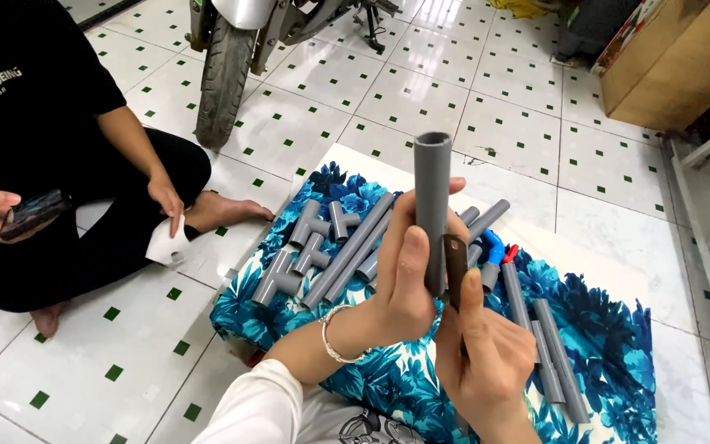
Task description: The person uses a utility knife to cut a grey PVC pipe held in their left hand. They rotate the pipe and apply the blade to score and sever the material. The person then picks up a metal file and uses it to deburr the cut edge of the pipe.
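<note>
Blue floral cloth (610,345): spread over the tiled floor (421,99), carrying loose grey pipes (353,247) and tee fittings (310,238), none yet joined.
Pipe length (433,197): held upright above the cloth, its top end open.
Left hand (404,279): fingers wrapped tight around the pipe.
Right hand (486,353): closed on a dark brown tool (455,267) touching the pipe's lower end.

Motorcycle wheel (223,74), seated person (43,156) with phone (33,212), cardboard box (667,66)
</note>
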